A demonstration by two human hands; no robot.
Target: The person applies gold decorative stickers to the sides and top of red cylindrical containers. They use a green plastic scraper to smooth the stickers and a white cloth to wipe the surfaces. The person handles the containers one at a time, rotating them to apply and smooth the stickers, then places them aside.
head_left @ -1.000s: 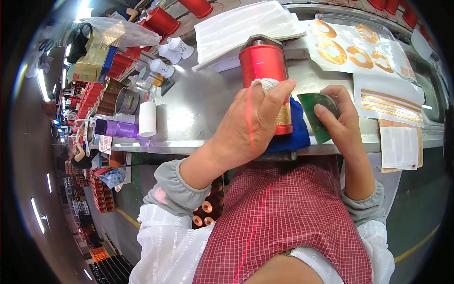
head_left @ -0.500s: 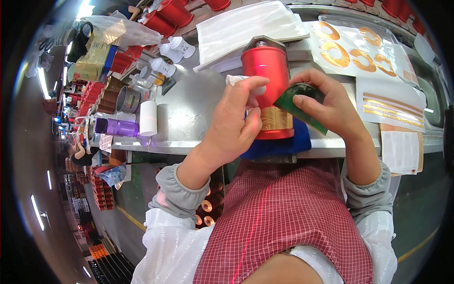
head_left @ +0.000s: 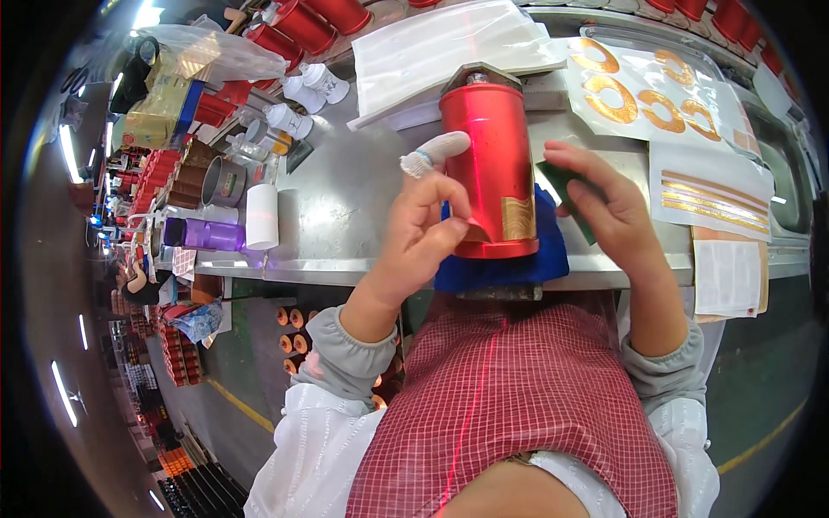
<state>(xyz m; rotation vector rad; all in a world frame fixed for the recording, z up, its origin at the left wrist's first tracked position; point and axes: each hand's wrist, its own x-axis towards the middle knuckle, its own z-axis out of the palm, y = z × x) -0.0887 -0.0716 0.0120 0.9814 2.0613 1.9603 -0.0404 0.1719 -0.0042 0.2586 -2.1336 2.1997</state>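
Head view. A red cylindrical canister (head_left: 490, 168) stands upright on a blue cloth pad (head_left: 518, 259) at the near edge of the grey metal table (head_left: 345, 207). Its long axis is vertical; the capped top (head_left: 480, 78) points up and away from the person, the base rests on the pad. A gold label patch (head_left: 518, 217) sits low on the side facing the camera, just above the base rim.

The left hand (head_left: 423, 233) touches the canister's left side. Its index finger, covered by a white finger cot (head_left: 436, 151), lies along the red wall, and the thumb (head_left: 445, 242) presses near the lower left edge; the remaining fingers are loosely curled. The right hand (head_left: 609, 211) is just beside the canister's right side, fingers partly curled around a dark green flat piece (head_left: 560, 183); whether it touches the canister cannot be told.

Behind the canister lies a stack of white sheets in clear wrap (head_left: 449, 47). To the right are sheets bearing gold curved decals (head_left: 643, 91) and gold strips (head_left: 708, 194). On the left of the table stand a white roll (head_left: 262, 216), a purple bottle (head_left: 203, 233), small white bottles (head_left: 302, 91) and further red canisters (head_left: 302, 26).
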